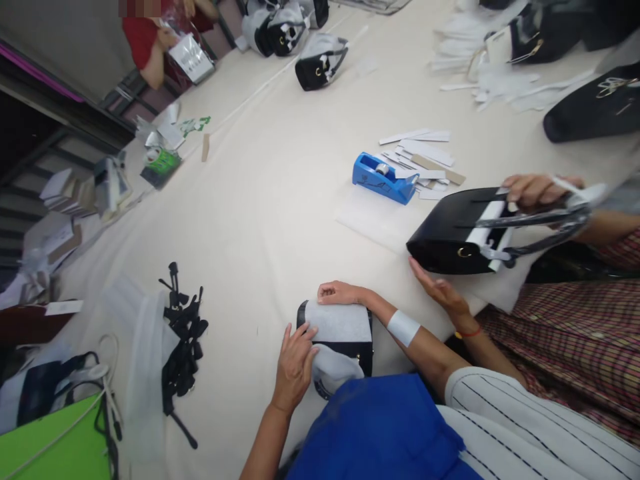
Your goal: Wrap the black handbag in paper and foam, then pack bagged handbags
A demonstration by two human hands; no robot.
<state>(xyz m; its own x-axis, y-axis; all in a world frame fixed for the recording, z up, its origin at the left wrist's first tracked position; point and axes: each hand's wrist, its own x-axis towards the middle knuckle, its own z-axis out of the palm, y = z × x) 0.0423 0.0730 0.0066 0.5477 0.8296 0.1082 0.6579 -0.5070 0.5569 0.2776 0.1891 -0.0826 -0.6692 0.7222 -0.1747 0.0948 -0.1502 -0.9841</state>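
Note:
A small black handbag (364, 357) lies on the table right in front of me. A whitish protective sheet (337, 323) covers its upper side, and a bundle of pale wrapping (335, 365) sits at its near end. My left hand (296, 365) rests at the bag's left side, fingers stretched out and touching the sheet. At the far edge of the sheet is my right hand (341, 293), its fingers curled closed; whatever they may pinch is hidden. A strip of clear tape (403, 328) is wrapped round my right forearm.
To my right, a co-worker's hands (445, 297) hold a larger black handbag (450, 227). Beyond are a blue tape dispenser (383, 179) and paper strips (425, 150). Black straps (183, 340) lie left, near a green board (60, 443). Wrapped bags (320, 63) and another person (145, 50) are farther back.

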